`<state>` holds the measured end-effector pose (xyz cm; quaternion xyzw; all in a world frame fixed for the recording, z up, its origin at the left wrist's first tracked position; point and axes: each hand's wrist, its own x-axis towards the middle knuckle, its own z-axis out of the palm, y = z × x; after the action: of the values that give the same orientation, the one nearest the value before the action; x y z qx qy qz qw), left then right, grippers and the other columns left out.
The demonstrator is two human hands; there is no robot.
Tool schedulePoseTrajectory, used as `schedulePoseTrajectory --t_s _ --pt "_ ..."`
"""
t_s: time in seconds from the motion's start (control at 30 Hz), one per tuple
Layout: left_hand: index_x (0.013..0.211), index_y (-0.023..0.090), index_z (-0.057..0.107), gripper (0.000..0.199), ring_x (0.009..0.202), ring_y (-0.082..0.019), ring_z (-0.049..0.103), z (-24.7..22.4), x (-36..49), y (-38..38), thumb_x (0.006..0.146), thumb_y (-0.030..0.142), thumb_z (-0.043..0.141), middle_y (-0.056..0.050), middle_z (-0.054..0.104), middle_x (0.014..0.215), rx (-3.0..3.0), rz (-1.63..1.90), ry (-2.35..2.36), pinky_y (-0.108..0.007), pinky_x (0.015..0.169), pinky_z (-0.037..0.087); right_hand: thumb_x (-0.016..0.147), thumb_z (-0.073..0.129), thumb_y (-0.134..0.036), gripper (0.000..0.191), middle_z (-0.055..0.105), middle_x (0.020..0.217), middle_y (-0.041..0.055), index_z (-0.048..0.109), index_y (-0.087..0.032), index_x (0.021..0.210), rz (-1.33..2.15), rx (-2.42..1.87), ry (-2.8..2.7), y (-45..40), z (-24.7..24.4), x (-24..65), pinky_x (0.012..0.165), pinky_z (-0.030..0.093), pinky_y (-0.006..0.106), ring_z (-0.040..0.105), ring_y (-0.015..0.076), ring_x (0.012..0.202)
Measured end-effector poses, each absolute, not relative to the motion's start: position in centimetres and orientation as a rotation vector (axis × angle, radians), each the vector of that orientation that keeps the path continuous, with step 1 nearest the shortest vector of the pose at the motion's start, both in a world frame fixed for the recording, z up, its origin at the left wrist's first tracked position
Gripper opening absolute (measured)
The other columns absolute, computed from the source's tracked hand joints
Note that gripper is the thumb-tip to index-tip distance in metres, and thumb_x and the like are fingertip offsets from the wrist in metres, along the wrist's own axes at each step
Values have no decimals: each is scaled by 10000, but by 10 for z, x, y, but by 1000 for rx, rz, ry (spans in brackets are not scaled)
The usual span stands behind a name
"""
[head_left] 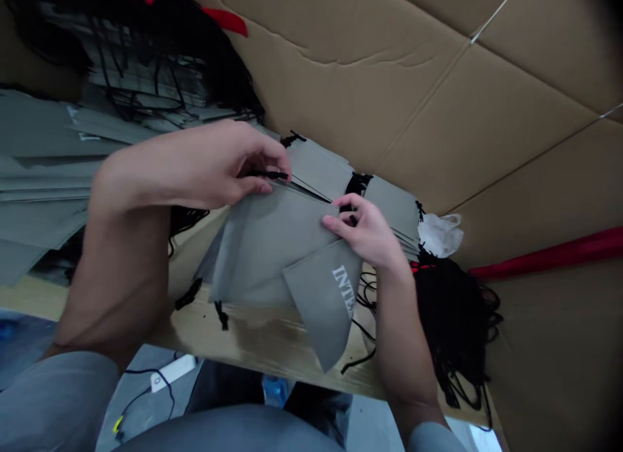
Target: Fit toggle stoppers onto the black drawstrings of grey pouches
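Note:
A flat grey drawstring pouch [280, 244] lies tilted over the wooden table in front of me. At its upper left corner my left hand [256, 166] is closed, a short black cord [272, 175] showing between thumb and fingers. My right hand [363, 228] pinches the upper right corner, with a bit of black cord at its fingertips. A grey flap with white letters [343, 289], partly covered by my right wrist, hangs below that hand. Black cord ends dangle from the pouch's lower left corner.
Stacks of grey pouches [392, 205] stand behind my hands, against a cardboard wall [370, 69]. More grey pieces [39, 160] are piled at left. A heap of black cords [452, 322] and crumpled clear plastic [442, 234] are at right. The table's front edge [272, 364] is near me.

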<state>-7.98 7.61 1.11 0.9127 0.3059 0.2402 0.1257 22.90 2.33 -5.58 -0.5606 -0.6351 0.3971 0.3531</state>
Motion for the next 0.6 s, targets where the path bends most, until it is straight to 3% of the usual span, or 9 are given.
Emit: schedulePoseTrajectory --t_s 0.07,0.17,0.3,0.4,0.5,0.6 --pt "1203 228 823 237 683 -93 606 -1 -94 102 1011 290 699 51 850 955 2668 481 916 -188 572 447 973 833 -501 450 590 817 -52 628 -206 1244 1021 -1559 -1750 33 -75 212 651 417 284 550 152 715" --pt "1032 209 793 152 602 -64 495 -26 -106 141 1013 289 665 107 773 763 2600 221 842 -164 527 417 1029 759 -348 279 639 863 -16 662 -179 1228 1041 -1635 -1821 44 -102 189 712 464 298 620 179 787" --pt "992 184 758 275 691 -47 571 -60 -110 170 1112 401 639 105 736 801 2579 68 748 -138 648 506 1021 754 -268 155 717 943 19 709 -175 1136 1053 -1710 -1895 55 -133 171 803 505 307 670 199 880" --pt "1099 142 741 348 744 -80 675 -85 -116 182 1071 483 807 50 707 856 2579 -30 756 -188 727 594 1021 772 -306 252 776 1101 75 703 -171 1223 1024 -1762 -1923 60 -150 166 891 543 328 710 229 998" --pt "1267 154 730 396 922 -140 745 -110 -120 195 1059 476 829 8 754 1014 2573 -72 887 -266 866 672 1021 783 -362 400 778 1266 137 659 -172 1351 978 -1806 -1949 62 -158 164 956 561 357 727 261 1105" --pt "1369 157 713 447 1096 -200 763 -128 -119 205 1066 470 815 -41 771 1212 2582 -65 947 -357 992 692 1033 767 -384 416 770 1335 167 642 -182 1375 936 -1842 -1987 61 -158 161 1011 564 385 734 286 1167"
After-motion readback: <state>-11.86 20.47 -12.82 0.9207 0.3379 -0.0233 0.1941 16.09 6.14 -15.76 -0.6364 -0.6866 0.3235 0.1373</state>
